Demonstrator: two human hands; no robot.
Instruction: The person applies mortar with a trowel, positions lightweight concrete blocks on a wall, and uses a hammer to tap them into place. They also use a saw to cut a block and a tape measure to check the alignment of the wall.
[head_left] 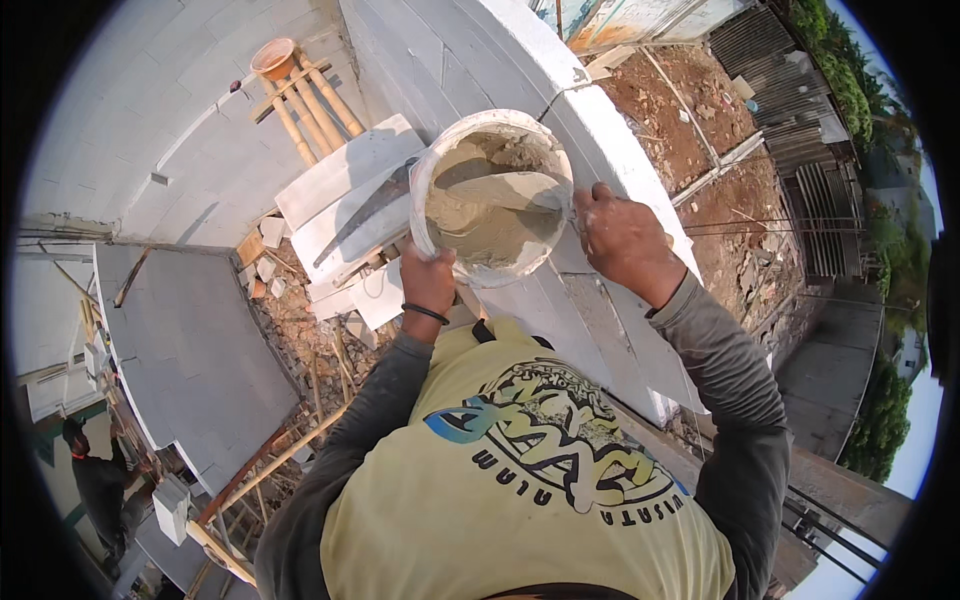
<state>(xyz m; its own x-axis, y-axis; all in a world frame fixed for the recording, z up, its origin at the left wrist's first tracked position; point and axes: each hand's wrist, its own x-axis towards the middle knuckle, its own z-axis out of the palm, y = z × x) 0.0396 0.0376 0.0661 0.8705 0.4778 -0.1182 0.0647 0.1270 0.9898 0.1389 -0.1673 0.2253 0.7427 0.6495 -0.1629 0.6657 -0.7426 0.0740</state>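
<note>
A white bucket point(497, 277) of wet grey mortar point(480, 228) is in front of me, beside the top of a pale block wall. My left hand point(428, 280), with a dark band at the wrist, is closed on the bucket's near left rim. On the other side, my right hand point(628, 243) is closed in a fist at the bucket's right rim. It grips a trowel, whose mortar-coated blade point(508, 191) lies across the mortar inside the bucket. The trowel's handle is mostly hidden by my fingers.
Pale blocks point(350, 180) lie left of the bucket, near bamboo poles point(315, 112) bearing an orange bowl point(274, 58). The white-topped wall point(625, 140) curves along the right, with rubble below on both sides. Another person point(98, 490) is at the far lower left.
</note>
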